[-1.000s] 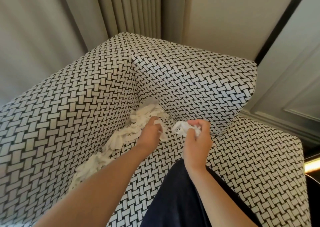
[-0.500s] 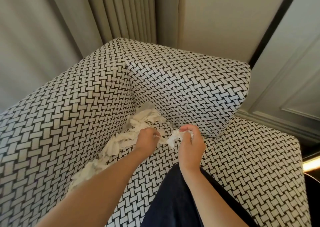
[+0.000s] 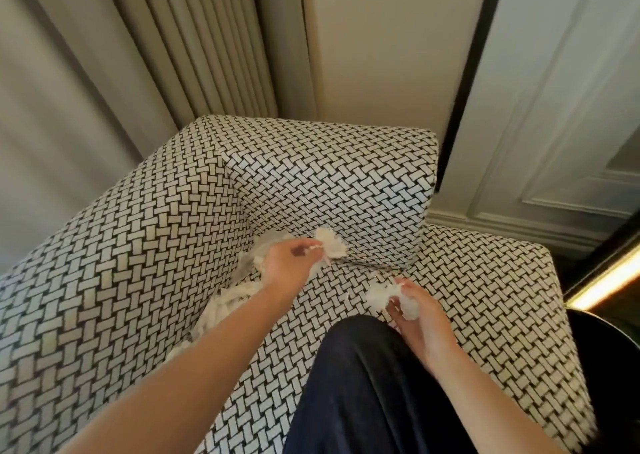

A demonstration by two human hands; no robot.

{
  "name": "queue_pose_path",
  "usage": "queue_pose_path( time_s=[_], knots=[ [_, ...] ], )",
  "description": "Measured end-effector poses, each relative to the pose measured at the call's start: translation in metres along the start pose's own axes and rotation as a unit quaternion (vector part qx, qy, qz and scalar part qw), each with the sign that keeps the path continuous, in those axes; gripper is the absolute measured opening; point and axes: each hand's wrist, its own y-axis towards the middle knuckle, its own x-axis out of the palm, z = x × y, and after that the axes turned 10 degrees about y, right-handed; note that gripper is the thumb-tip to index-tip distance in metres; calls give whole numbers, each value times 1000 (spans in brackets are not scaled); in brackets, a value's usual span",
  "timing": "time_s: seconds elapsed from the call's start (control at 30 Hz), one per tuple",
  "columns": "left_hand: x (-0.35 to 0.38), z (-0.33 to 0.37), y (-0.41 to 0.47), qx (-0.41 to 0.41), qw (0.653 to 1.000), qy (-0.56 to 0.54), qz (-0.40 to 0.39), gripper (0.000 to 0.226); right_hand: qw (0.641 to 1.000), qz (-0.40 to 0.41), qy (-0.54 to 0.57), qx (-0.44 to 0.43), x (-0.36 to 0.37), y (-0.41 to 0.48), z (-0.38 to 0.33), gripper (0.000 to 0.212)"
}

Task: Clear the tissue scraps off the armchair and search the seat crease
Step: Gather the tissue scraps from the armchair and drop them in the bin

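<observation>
The armchair (image 3: pixel 138 253) is covered in a black-and-white woven pattern. White tissue scraps (image 3: pixel 225 301) lie along the seat crease on the left, partly hidden behind my left forearm. My left hand (image 3: pixel 291 266) is closed on a tuft of tissue (image 3: pixel 330 246), lifted near the back corner of the seat. My right hand (image 3: pixel 419 311) hovers over the seat, gripping a wad of tissue (image 3: pixel 381 294). The crease (image 3: pixel 367 265) under the back cushion shows as a dark line between my hands.
My leg in dark trousers (image 3: pixel 363 391) rests on the seat front. Beige curtains (image 3: pixel 194 45) hang behind the chair. A panelled wall (image 3: pixel 554 107) stands to the right. A dark round edge (image 3: pixel 606 349) with a lit strip sits at far right.
My left hand has lifted from the crease pile with a tuft of tissue. My right hand drew back toward me with its wad. The camera tilted upward.
</observation>
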Motion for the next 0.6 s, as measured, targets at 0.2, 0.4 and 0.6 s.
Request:
queue_pose_path(
  time_s=[0.2,0.4,0.6],
  knots=[
    [43,53,-19,-73,976,-178,-98,15,999,-14,12,-27,-72,-30,-61,30],
    [108,79,-43,-161,920,-298,-197,17,997,46,5,-62,-135,-31,-99,21],
    [182,97,-75,-232,867,-335,-286,25,981,94,154,-71,-181,-23,-138,38]
  ],
)
